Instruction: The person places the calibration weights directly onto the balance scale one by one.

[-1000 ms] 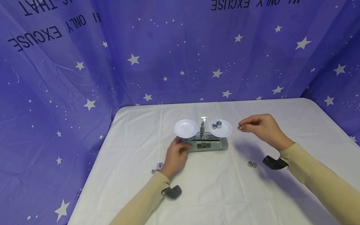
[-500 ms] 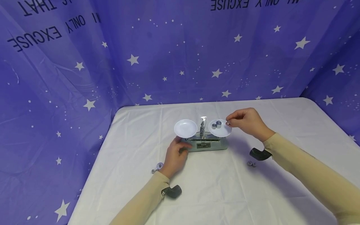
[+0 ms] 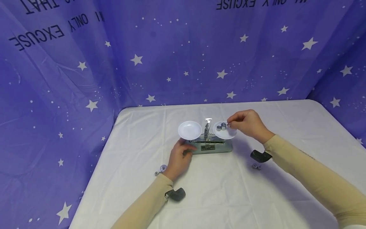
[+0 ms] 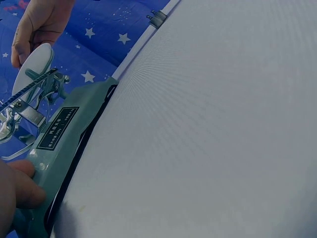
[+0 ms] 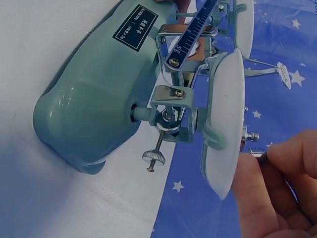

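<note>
A green balance scale (image 3: 213,148) with two white pans stands on the table. At the left end of its base, my left hand (image 3: 178,159) grips it, fingers bent against the casing; the left wrist view shows finger (image 4: 27,191) contact on the front. Over the right pan (image 3: 227,135), my right hand (image 3: 249,123) pinches a small metal weight (image 5: 257,152) between thumb and forefinger, close to the pan's right edge. Two metal weights sit on that pan: a larger one (image 3: 223,126) and a smaller one (image 3: 218,128). The left pan (image 3: 189,130) holds nothing.
Several small weights (image 3: 163,168) lie on the white tablecloth beside my left wrist. Two more weights (image 3: 255,166) lie below my right forearm. A starry purple curtain (image 3: 183,57) hangs behind the table. An adjusting nut (image 5: 154,157) sticks out at the scale's right end.
My right hand has moved left from beside the scale to over the right pan, carrying the pinched weight. My left hand stays on the base.
</note>
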`<state>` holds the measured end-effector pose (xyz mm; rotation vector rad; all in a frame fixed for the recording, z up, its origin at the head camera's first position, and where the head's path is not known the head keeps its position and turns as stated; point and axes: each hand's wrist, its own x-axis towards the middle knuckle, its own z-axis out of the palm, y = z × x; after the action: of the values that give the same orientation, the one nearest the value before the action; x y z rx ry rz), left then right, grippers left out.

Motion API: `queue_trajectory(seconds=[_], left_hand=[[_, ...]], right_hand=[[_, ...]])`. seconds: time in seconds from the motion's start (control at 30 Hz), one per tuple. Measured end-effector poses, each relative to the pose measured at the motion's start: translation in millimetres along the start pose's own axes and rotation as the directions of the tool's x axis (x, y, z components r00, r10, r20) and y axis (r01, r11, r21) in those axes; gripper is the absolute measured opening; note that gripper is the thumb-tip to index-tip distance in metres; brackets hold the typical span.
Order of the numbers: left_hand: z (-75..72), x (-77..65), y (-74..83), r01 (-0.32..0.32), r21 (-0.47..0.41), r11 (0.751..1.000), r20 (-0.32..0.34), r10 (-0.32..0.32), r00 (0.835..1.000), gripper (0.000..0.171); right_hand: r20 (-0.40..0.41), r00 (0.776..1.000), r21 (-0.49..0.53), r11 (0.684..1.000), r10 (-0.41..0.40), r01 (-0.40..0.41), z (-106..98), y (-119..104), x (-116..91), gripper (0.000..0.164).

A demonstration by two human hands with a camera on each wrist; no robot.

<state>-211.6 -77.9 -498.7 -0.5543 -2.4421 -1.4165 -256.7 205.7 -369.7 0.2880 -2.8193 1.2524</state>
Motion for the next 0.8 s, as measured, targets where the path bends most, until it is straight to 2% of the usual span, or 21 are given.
queue_trajectory(seconds=[0.23, 0.57, 0.8], left_hand=[[0.7, 0.3, 0.0, -0.018, -0.007, 1.0, -0.008, 0.018, 1.0, 0.023], [-0.1, 0.5, 1.8, -0.026, -0.003, 1.0, -0.012, 0.026, 1.0, 0.022], [0.5, 0.6, 0.8, -0.035, -0.004, 0.999, -0.02, 0.035, 0.999, 0.023]], right_hand=[[0.0, 1.0, -0.03, 0.999, 0.022, -0.022, 3.8, 0.1, -0.7, 0.014], [-0.016, 0.999, -0.068, 0.997, -0.037, 0.036, 7.6, 1.8, 1.9, 0.012], [-0.023, 0.999, -0.097, 0.994, -0.045, 0.043, 9.5, 0.7, 3.7, 0.012]])
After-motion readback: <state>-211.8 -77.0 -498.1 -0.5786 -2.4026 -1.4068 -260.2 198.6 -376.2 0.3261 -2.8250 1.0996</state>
